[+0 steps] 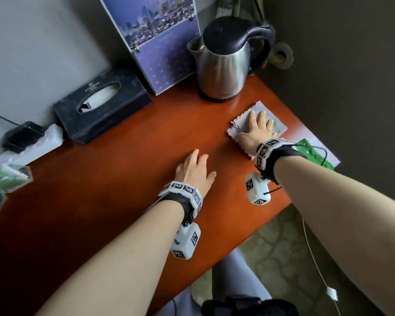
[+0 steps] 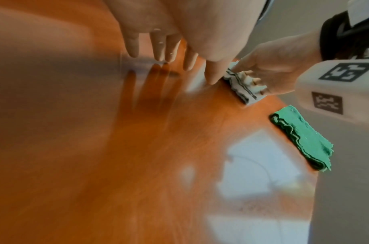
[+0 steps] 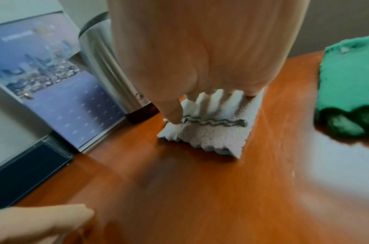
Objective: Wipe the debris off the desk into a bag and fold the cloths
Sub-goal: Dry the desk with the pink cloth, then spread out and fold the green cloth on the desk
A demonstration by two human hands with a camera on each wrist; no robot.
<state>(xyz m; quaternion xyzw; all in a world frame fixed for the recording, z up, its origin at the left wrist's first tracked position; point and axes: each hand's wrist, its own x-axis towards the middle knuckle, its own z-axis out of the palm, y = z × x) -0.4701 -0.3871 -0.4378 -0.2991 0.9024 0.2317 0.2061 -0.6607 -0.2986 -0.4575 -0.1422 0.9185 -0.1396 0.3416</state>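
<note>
The pale cloth (image 1: 255, 127) lies folded into a small square with wavy, scalloped edges, near the desk's (image 1: 123, 179) right edge and just in front of the steel kettle (image 1: 224, 65) at the back right corner. The green cloth (image 1: 315, 153) is also folded and lies at the right edge, close beside the pale one but apart from it. The head view gives the layout: a dark tissue box (image 1: 103, 103) and a calendar (image 1: 160, 42) stand along the back edge. The right wrist view adds the pale cloth's fluffy pile and a dark wavy stitch line along its layers; the left wrist view shows the green cloth's stacked layers edge-on. The right hand (image 1: 258, 131) lies flat on the pale cloth, fingers straight and spread, pressing it down, gripping nothing. The left hand (image 1: 196, 169) is over the bare middle of the desk, palm down, fingers straight and relaxed, empty; the left wrist view shows its fingertips (image 2: 133, 49) just above the wood.
</note>
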